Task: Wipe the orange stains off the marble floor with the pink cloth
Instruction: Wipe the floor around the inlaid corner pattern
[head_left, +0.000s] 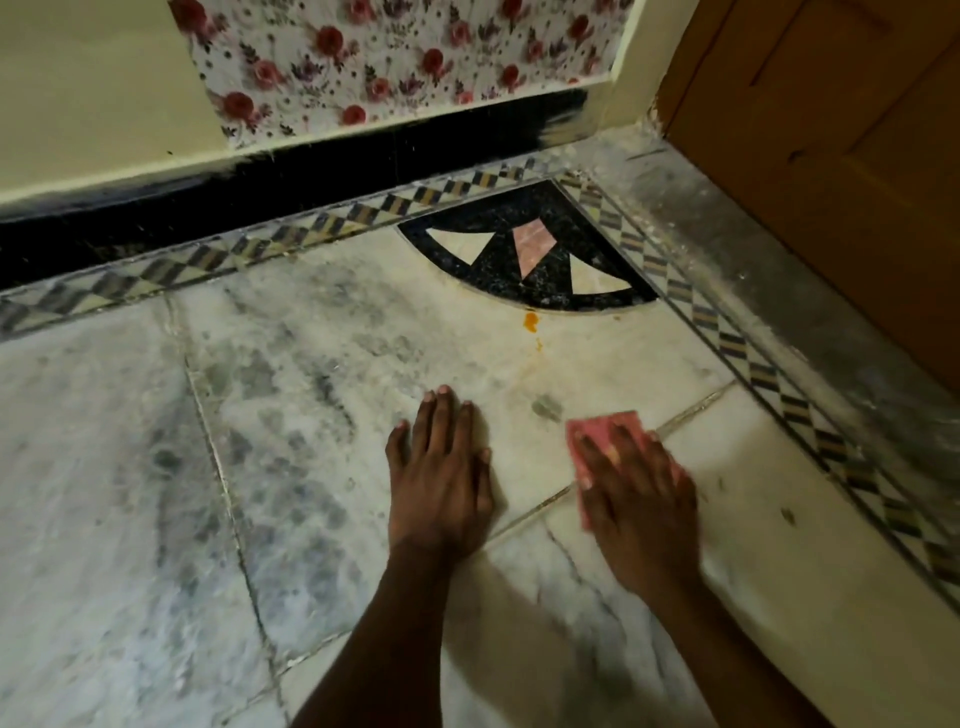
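An orange stain (530, 320) sits on the marble floor (322, 364) just below a black inlaid corner piece, with a smaller orange drip (538, 344) under it. The pink cloth (608, 422) lies flat on the floor across a tile joint, well short of the stain. My right hand (636, 488) presses down on the cloth with fingers spread, covering most of it. My left hand (441, 467) rests flat and empty on the marble to the left of the cloth.
A black skirting (260, 192) and a patterned tile border (291, 234) run along the far wall with floral covering (405, 57). A wooden door (831, 156) stands at the right. Grey smudges mark the marble.
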